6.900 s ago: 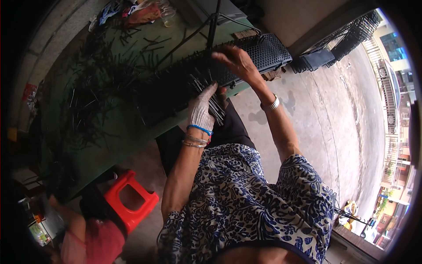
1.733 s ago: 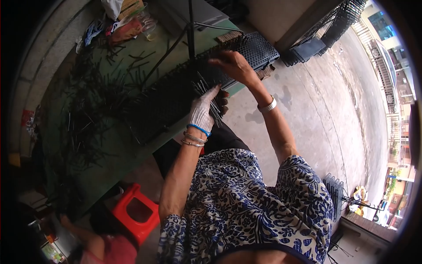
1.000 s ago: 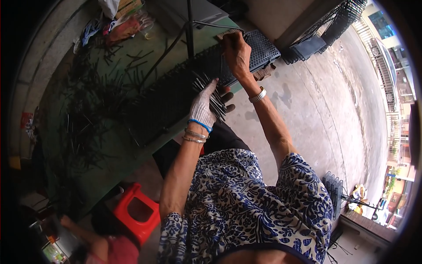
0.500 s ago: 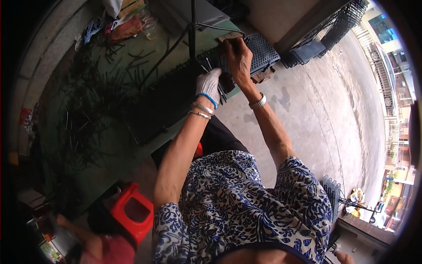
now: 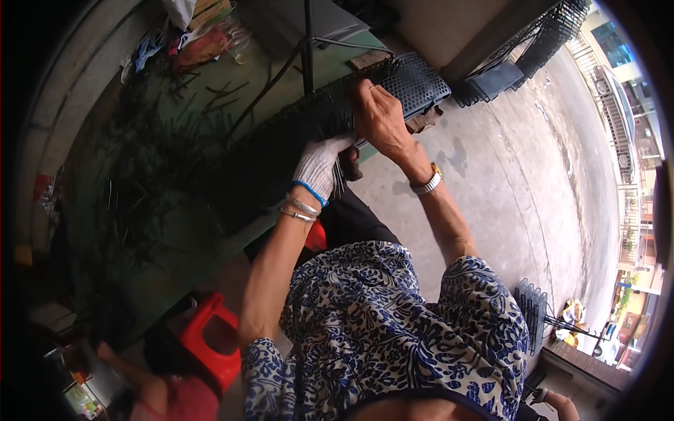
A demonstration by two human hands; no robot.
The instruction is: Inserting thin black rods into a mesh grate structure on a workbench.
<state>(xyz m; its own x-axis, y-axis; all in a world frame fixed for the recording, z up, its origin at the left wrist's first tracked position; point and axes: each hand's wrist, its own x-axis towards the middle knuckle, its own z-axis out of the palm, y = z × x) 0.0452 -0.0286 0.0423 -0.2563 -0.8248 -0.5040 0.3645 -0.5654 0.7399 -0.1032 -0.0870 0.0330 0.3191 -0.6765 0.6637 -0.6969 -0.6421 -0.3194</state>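
My left hand [image 5: 317,167], in a white knitted glove with a blue cuff, is closed round a bundle of thin dark rods [image 5: 339,181] whose ends stick out below the fist. Just beyond it, my bare right hand [image 5: 382,119] has its fingers bent together over the near left end of a black perforated block [image 5: 419,83]. What those fingertips pinch is hidden by the hand and the dark background. Corrugated cardboard [image 5: 425,121] shows under the block, at the edge of the green table [image 5: 263,74].
Many loose dark strips [image 5: 161,147] lie heaped across the table's left side. A black upright post [image 5: 307,49] with thin arms stands beyond my hands. Lower left are a red plastic stool [image 5: 214,344] and a co-worker's sleeve [image 5: 189,400]. Black wire racks [image 5: 491,81] stand at the upper right.
My left hand has drawn back toward me and slightly left with the rods. My right hand has come nearer, uncovering more of the perforated block.
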